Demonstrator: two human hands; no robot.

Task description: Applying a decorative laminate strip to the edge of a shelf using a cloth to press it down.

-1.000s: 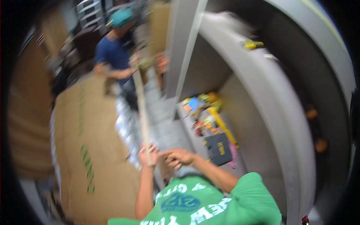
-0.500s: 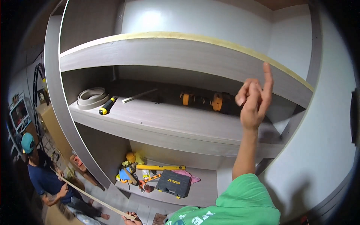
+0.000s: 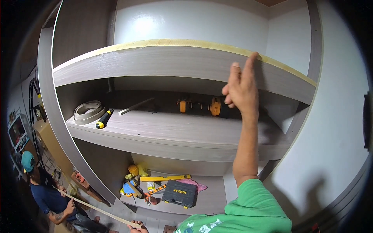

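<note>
My right hand (image 3: 244,91) is raised in front of the upper shelf's grey front board (image 3: 163,62). Two of its fingers stretch upward, apart, while others curl, and it holds nothing. The longest fingertip is at the pale yellowish top edge (image 3: 182,42) of that board; whether it touches, I cannot tell. At the bottom edge of the view, my left hand (image 3: 139,228), partly cut off, is closed on the end of a long thin wooden strip (image 3: 99,210). The strip slants up to the left, where a co-worker's hands (image 3: 69,202) hold its other part.
On the middle shelf (image 3: 155,130) lie a coiled band (image 3: 88,112), a yellow-black utility knife (image 3: 104,119), a thin light stick (image 3: 136,106) and orange-black power tools (image 3: 214,106). Below stand a black tool case (image 3: 179,193) and a yellow spirit level (image 3: 165,178). The co-worker (image 3: 44,190) wears a teal cap.
My right hand has moved left and turned, its fingertip now at the board's top edge, with a second finger raised. The view has shifted slightly. My left hand keeps hold of the strip.
</note>
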